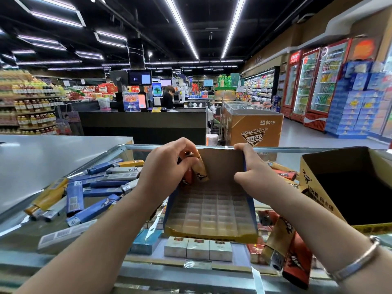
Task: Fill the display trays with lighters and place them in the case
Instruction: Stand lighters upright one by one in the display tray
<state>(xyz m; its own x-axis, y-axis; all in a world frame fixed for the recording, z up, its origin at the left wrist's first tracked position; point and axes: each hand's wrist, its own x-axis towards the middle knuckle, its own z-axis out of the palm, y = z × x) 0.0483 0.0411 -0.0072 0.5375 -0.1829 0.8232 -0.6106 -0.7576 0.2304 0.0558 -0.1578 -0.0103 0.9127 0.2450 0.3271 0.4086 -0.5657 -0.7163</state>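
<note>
An open cardboard display tray (212, 211) with a grid of empty slots sits on the glass case top (89, 228). My left hand (167, 166) grips a small bunch of lighters (196, 172), tan and red, at the tray's back left corner. My right hand (252, 166) grips the tray's right wall, thumb over the top edge. Several loose blue, grey and tan lighters (93, 187) lie on the glass to the left. More red and tan lighters (284, 251) lie to the right.
A second, empty cardboard box (318, 187) stands at the right on the glass. Cigarette packs (197, 249) show inside the case under the glass. A grey counter (53, 153) is at the left. Beyond are a checkout desk (144, 122), a freezer (252, 128) and drink fridges.
</note>
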